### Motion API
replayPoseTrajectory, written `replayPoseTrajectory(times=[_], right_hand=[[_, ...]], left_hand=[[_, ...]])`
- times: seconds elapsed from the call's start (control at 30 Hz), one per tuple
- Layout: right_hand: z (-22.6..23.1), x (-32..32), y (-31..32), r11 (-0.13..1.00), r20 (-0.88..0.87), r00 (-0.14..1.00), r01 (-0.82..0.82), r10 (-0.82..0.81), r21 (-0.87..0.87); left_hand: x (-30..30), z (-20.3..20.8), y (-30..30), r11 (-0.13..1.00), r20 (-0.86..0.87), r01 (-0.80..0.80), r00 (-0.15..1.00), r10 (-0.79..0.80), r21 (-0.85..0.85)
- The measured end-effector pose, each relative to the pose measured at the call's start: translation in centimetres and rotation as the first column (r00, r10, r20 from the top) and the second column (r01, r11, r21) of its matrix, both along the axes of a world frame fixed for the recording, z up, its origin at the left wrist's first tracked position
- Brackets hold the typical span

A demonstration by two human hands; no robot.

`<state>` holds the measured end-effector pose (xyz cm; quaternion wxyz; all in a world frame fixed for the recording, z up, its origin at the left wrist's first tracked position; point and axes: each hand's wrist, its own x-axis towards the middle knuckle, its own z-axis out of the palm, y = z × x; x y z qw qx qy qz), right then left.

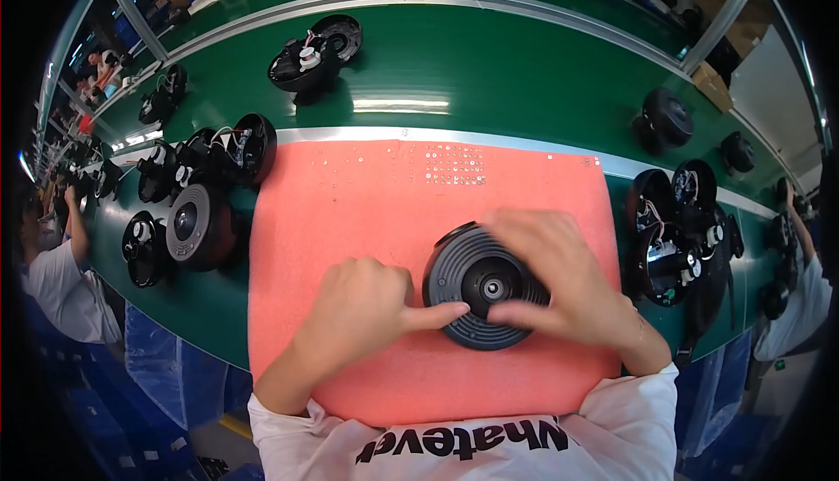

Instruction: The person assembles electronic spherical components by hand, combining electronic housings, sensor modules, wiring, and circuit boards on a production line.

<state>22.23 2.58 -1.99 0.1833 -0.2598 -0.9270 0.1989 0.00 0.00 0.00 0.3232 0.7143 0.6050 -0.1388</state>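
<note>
A round black housing [454, 274] with concentric ribs and a lens-like centre lies on the salmon-pink mat [350, 193] in front of me. My right hand [559, 284] grips its right side, fingers over the far edge and thumb across the ribbed face. My left hand [363, 306] is beside it with the fingers curled in. Its thumb reaches out to the housing's near left face. Whether anything lies inside the curled left fingers is hidden. Rows of small shiny metal parts [454, 165], perhaps screws, lie at the mat's far edge.
Opened black housings with wires [253, 149] crowd the green bench on the left, beside a ribbed one [199, 226]. More opened housings [669, 236] stand right of the mat. Another opened unit [306, 62] is on the green belt [489, 62] beyond the metal rail. Other people work at both sides.
</note>
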Motion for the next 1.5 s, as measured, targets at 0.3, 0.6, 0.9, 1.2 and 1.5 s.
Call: replayPoseTrajectory(times=[0.3,0.6,0.9,1.2,1.5], right_hand=[[-1.7,1.1,0.9,0.608,-0.21,0.915,0.047,-0.344,-0.793],[-1.3,-2.8,2.4,0.932,-0.43,0.859,0.135,-0.279,-0.336],[1.6,-3.5,4.8,0.888,-0.604,0.759,-0.075,-0.245,-0.454],[-1.2,-7.7,8.6,0.956,-0.754,0.605,0.274,-0.255,-0.103],[-2.7,-6.3,11.4,0.897,-0.776,0.492,0.387,-0.395,-0.211]], left_hand=[[0.2,-6.5,-2.2,0.862,0.852,-0.277,0.197,0.484,-0.425],[0.1,-3.6,-1.6,0.766,0.831,-0.475,0.539,-0.136,0.433],[-3.1,-2.7,3.3,0.888,0.995,-0.449,0.047,-0.091,0.103],[3.7,-5.9,11.4,0.772,0.739,-0.484,-0.673,-0.028,-0.412],[5.7,-6.9,16.1,0.78,0.793,-0.458,-0.604,0.079,-0.426]])
